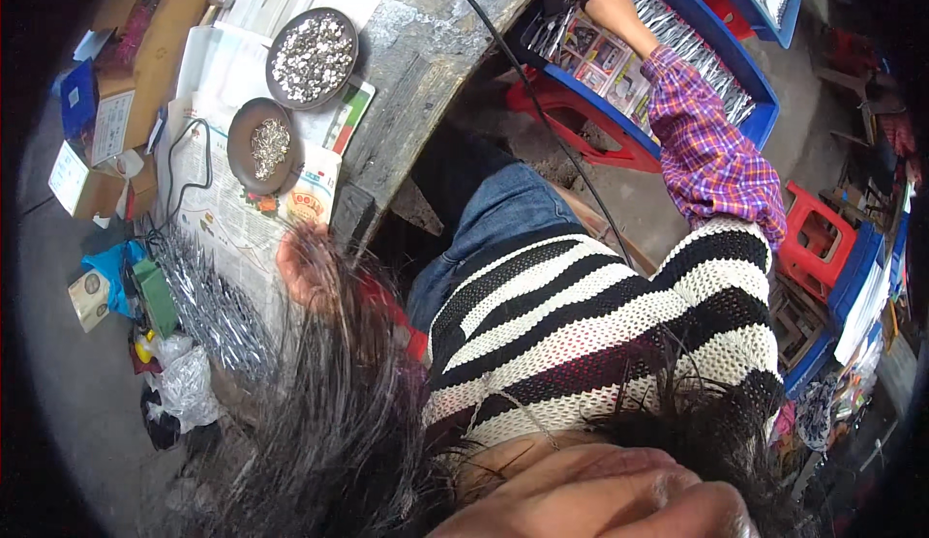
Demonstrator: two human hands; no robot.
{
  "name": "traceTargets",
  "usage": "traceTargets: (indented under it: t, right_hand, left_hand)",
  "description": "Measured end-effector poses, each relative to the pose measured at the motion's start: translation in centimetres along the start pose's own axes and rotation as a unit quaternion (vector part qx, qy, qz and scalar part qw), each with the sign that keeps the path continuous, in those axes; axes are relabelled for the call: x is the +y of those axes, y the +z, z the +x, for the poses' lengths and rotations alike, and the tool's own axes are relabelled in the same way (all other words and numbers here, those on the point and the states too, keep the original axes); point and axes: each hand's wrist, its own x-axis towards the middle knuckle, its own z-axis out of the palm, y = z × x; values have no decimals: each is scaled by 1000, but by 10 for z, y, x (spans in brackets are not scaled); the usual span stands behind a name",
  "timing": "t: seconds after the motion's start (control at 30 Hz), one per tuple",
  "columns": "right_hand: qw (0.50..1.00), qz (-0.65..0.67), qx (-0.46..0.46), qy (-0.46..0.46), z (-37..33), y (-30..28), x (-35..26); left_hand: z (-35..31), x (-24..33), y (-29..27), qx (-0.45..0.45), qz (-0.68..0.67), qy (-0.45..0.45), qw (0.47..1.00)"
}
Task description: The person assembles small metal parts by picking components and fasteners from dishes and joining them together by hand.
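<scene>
My right hand (612,6) reaches to the upper right, over a blue tray (716,35) lined with rows of slim silver metal pieces (668,15). Its fingers are curled closed beside a small dark object; what they hold, if anything, is too small to make out. My left hand (302,265) is low over the newspaper (208,190) on the bench, partly covered by hanging hair, so its fingers do not show clearly. Just beyond it lies a brown dish (242,163) with small shiny metal parts. A second dark dish (274,74), fuller with silvery bits, sits farther away.
A heap of thin pointed metal pieces (213,301) lies left of my left hand. The worn bench (416,74) has a black cable (503,49) running across its edge. Red stools (605,151) stand under the blue tray. Opened boxes (106,122) are at the far left.
</scene>
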Motion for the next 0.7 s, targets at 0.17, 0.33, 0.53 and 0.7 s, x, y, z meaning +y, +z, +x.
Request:
traceTargets:
  t: [0.17,0.33,0.53,0.7]
  right_hand:
    - [998,57,-22,-20,-5,-3,-8]
    - [993,121,6,-19,-5,5,4]
    - [994,103,26,-27,-12,4,-9]
    - [995,44,51,-68,-16,-12,-12]
  left_hand:
    - [2,-3,-2,61,36,-47,996]
    - [8,-10,-7,51,49,-77,995]
    - [4,-17,-14,52,22,-36,998]
    - [-1,-6,0,41,58,-5,997]
